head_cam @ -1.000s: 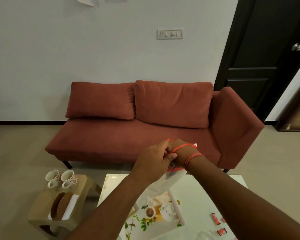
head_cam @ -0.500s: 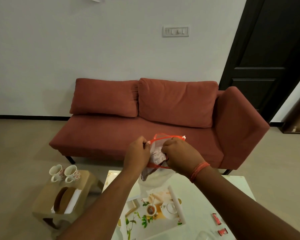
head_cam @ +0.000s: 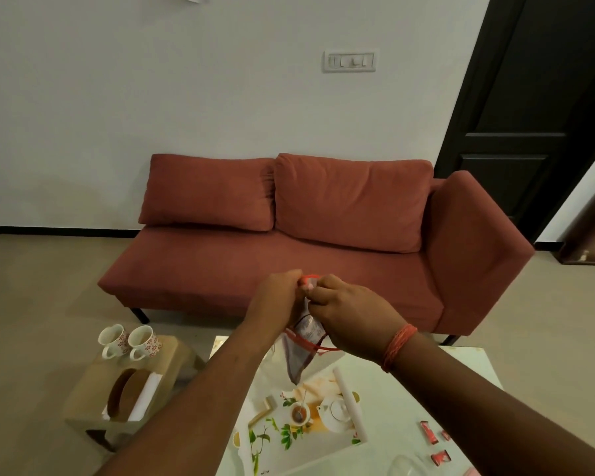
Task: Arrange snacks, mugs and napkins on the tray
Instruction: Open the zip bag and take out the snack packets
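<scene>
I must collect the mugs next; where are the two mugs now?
In the head view, the two mugs stand side by side on the small wooden stool at lower left, left of the white table, behind the napkin holder.

Two bare forearms enter from the near edge, one from the lower left, one from the lower right. No sleeve shows on either arm as far as the frame reaches; both are uncovered from the near edge to the fingers.

Left hand (head_cam: 278, 297): no ring, watch or band visible on the hand or wrist.

Right hand (head_cam: 347, 312): no ring visible on the fingers that show. The wrist carries an orange-red thread band (head_cam: 397, 345), wound in several close turns; the strands lie side by side and form a fairly broad cuff. No knot or loose end can be made out.
</scene>
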### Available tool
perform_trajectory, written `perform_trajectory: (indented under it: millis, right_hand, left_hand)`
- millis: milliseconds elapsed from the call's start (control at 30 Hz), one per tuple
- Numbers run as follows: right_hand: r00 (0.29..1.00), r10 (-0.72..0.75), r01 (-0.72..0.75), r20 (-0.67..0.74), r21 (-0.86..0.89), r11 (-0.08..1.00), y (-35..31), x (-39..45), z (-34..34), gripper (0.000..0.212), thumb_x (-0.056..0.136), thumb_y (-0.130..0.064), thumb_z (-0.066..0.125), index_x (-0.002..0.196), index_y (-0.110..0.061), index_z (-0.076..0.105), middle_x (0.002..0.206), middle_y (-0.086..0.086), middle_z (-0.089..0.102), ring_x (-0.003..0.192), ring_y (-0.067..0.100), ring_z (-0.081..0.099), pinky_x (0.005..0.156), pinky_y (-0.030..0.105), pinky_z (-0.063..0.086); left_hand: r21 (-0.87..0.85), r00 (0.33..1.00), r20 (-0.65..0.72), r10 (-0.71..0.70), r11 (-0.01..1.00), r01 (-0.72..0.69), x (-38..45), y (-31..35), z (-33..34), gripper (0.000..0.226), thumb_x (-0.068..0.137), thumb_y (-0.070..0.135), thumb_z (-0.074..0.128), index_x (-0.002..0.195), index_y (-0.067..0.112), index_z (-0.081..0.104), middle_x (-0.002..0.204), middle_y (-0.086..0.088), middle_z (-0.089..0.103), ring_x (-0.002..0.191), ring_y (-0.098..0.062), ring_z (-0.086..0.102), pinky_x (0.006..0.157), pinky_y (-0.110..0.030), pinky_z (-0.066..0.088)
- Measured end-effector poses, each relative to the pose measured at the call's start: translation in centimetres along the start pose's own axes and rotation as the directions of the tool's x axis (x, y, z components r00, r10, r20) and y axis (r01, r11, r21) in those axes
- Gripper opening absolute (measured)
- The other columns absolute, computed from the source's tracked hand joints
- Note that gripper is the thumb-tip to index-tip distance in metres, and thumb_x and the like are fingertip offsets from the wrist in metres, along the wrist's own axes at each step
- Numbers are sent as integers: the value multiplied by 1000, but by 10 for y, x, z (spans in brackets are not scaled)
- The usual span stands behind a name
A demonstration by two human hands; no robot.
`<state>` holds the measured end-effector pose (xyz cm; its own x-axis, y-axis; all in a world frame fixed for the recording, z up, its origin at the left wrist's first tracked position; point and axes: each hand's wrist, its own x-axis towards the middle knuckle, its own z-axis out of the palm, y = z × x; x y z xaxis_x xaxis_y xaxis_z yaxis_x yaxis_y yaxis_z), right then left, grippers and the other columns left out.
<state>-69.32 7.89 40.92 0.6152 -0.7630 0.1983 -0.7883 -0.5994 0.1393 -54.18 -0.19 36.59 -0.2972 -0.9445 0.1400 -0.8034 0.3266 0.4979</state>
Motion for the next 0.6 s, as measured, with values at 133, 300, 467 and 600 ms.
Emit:
perform_trajectory:
  millis: [133, 300, 467, 600]
  right_hand:
    - [996, -1, -1, -88, -25, 1000, 5, -6, -8, 27, 88, -14, 59, 113, -14, 70, 117, 1, 65, 108, 23, 56, 76, 34, 57]
    - [973, 104, -105, -205, 6, 995, 21, -20, -10, 44, 76, -21, 80, 118, -12, 71, 120, 1, 67, 109, 24, 60, 78, 33, 59]
    - [951, 7, -14, -308, -22, 1000, 27, -30, -3, 47, 82, -35, 76, 120, -9, 69, 124, 5, 65, 113, 26, 58, 92, 34, 54]
    - [920, -182, 175, -346, -53, 983, 26, -32, 3, 29, 92, -13, 67, 120, -7, 69, 124, 6, 66, 116, 28, 59, 93, 36, 54]
  left_hand:
    - [-79, 999, -4, -40, 996, 39, 3, -14, -5, 30, 90, 28, 56, 66, 18, 43, 58, 2, 51, 54, -18, 47, 50, -32, 35]
    - [-155, 994, -40, -106, 983, 99, -7, -19, -1, 36, 90, 25, 55, 57, 23, 41, 54, 6, 51, 49, -8, 43, 45, -24, 27]
    - [-282, 967, 42, -252, 925, 254, -7, -12, -7, 28, 90, 22, 51, 63, 14, 51, 63, -2, 56, 59, -20, 50, 54, -33, 38]
    - [-483, 932, 58, -359, 806, 341, -3, -2, -24, 28, 82, 21, 49, 55, 14, 52, 55, -2, 53, 51, -18, 45, 46, -26, 37]
